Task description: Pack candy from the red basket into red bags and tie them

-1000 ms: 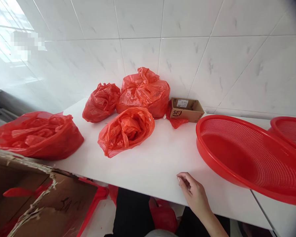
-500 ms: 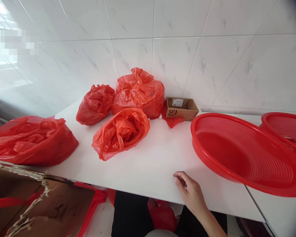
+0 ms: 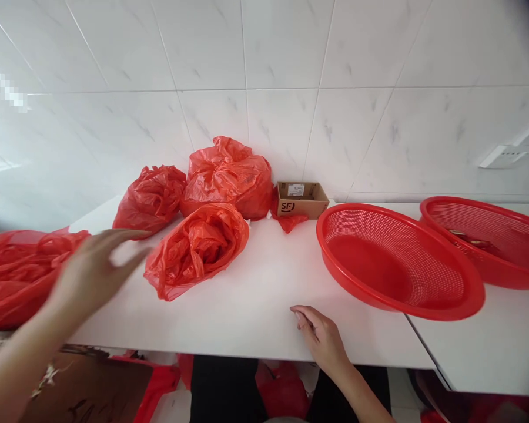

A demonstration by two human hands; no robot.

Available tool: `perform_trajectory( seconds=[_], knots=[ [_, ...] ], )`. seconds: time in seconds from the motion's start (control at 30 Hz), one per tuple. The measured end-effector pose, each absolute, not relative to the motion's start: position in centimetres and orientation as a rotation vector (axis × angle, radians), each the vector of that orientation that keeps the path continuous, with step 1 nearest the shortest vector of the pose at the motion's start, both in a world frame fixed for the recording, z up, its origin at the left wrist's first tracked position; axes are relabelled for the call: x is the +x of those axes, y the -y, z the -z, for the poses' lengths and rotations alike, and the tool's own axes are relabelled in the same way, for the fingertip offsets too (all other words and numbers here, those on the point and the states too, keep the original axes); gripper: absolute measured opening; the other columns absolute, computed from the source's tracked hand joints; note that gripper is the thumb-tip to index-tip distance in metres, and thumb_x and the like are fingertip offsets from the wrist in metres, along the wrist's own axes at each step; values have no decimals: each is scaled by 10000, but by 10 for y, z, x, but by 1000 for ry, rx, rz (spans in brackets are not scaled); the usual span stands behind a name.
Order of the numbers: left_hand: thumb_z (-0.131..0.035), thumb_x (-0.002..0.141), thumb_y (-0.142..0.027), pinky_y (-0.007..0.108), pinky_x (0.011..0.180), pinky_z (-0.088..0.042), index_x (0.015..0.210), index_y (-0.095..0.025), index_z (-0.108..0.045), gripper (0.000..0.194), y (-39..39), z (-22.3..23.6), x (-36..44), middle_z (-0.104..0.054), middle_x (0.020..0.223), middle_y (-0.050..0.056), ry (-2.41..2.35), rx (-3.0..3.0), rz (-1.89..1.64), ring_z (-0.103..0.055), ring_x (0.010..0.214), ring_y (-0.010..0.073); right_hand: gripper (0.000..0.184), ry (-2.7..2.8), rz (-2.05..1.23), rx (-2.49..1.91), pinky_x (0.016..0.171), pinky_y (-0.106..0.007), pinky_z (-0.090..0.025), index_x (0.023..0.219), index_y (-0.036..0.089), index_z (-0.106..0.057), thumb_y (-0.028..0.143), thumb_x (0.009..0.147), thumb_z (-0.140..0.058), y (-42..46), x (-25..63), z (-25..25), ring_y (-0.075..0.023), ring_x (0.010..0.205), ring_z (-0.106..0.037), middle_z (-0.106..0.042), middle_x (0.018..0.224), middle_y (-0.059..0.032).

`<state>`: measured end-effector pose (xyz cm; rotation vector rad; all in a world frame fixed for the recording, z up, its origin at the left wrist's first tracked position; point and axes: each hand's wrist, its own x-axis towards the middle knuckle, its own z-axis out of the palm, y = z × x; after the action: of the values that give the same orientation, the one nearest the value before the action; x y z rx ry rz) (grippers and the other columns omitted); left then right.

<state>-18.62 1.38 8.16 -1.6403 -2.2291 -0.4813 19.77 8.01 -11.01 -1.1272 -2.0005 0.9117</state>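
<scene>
My left hand (image 3: 94,270), slightly blurred, reaches in above the table's left part with thumb and fingers apart and nothing between them. Its fingertips point at an open red plastic bag (image 3: 200,244) with crumpled plastic inside; contact cannot be made out. Behind the hand a closed red bag (image 3: 152,197) leans near the wall, and a wide red bag (image 3: 15,282) lies at the left, partly hidden by the forearm. On the front of the white table (image 3: 229,320) rests my right hand (image 3: 326,338), fingers curled together, with no object visible in them.
A big knotted red bag (image 3: 229,176) and a small open cardboard box (image 3: 306,205) stand by the tiled wall. Two red mesh baskets (image 3: 370,258) occupy the right; the farther holds some small items. Below the table's left edge is a larger carton (image 3: 83,382).
My left hand has come into view from the left, open. The view has shifted, showing more of the right side. My right hand stays on the table, curled.
</scene>
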Motion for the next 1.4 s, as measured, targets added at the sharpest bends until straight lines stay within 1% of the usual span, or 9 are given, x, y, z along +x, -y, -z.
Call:
perform_trajectory(
  seconds=[0.1, 0.2, 0.4, 0.57, 0.7, 0.83, 0.93, 1.1, 1.4],
  knots=[
    [-608, 849, -504, 493, 992, -418, 1307, -298, -585, 503, -57, -63, -166, -556, 1343, 87, 2141, -1855, 448, -468, 1252, 340, 352, 1974, -949, -1145, 705, -290, -491, 1117, 208, -650, 429, 989, -407, -79, 199, 111, -174, 755, -631, -684, 878, -44],
    [-533, 881, -419, 476, 937, -426, 1047, -244, -711, 299, -92, -59, -157, -595, 1298, 104, 2184, -1837, 530, -480, 1221, 365, 351, 1982, -977, -1172, 656, -290, -469, 1058, 205, -660, 443, 980, -413, -81, 199, 108, -174, 697, -601, -650, 779, -31],
    [-503, 867, -385, 324, 666, -433, 870, -227, -601, 186, -103, -78, -155, -693, 831, 25, 2335, -1664, 913, -611, 714, 211, 281, 1909, -1079, -1010, 605, -260, -448, 984, 198, -641, 396, 969, -442, -95, 173, 59, -143, 633, -563, -615, 719, -11],
    [-515, 860, -455, 287, 637, -419, 790, -224, -536, 242, -105, -63, -138, -631, 732, -11, 2306, -1735, 1101, -578, 669, 176, 218, 1856, -1016, -722, 668, -267, -504, 1090, 213, -604, 333, 936, -506, -110, 106, 5, -149, 741, -613, -669, 931, -48],
    [-490, 886, -484, 284, 686, -464, 813, -217, -555, 284, -101, -45, -122, -659, 783, -5, 2226, -1938, 1131, -613, 728, 177, 377, 1881, -872, -692, 839, -396, -519, 1210, 229, -573, 308, 845, -629, -133, 57, 1, -240, 1002, -610, -589, 1238, -120],
    [-557, 860, -462, 343, 925, -468, 1142, -231, -572, 365, -97, -35, -112, -675, 1185, 58, 2115, -2133, 1059, -619, 1101, 236, 51, 1877, -943, -722, 890, -428, -482, 861, 231, -661, 248, 821, -635, -154, 45, 15, -242, 960, -623, -666, 1005, -61],
    [-595, 836, -456, 394, 1046, -401, 1364, -272, -456, 575, -103, -30, -111, -574, 1393, 66, 2060, -2231, 934, -517, 1282, 258, 79, 1794, -1023, -700, 774, -334, -507, 792, 224, -621, 288, 837, -616, -159, 54, 22, -187, 802, -628, -669, 843, -13],
    [-641, 757, -274, 540, 1076, -297, 1342, -203, -534, 599, -127, -7, -116, -617, 1337, 140, 2090, -2209, 594, -506, 1262, 380, 228, 1429, -1022, -792, 687, -257, -479, 938, 212, -500, 403, 973, -381, -153, 85, 5, -137, 736, -561, -585, 824, -7],
    [-542, 766, -183, 678, 974, -301, 1305, -83, -555, 549, -137, -14, -133, -601, 1254, 287, 2240, -1894, 336, -499, 1208, 505, 212, 813, -991, -750, 670, -250, -498, 941, 238, -490, 431, 875, -548, -149, 167, -44, -137, 760, -589, -579, 864, -3]
  ],
)
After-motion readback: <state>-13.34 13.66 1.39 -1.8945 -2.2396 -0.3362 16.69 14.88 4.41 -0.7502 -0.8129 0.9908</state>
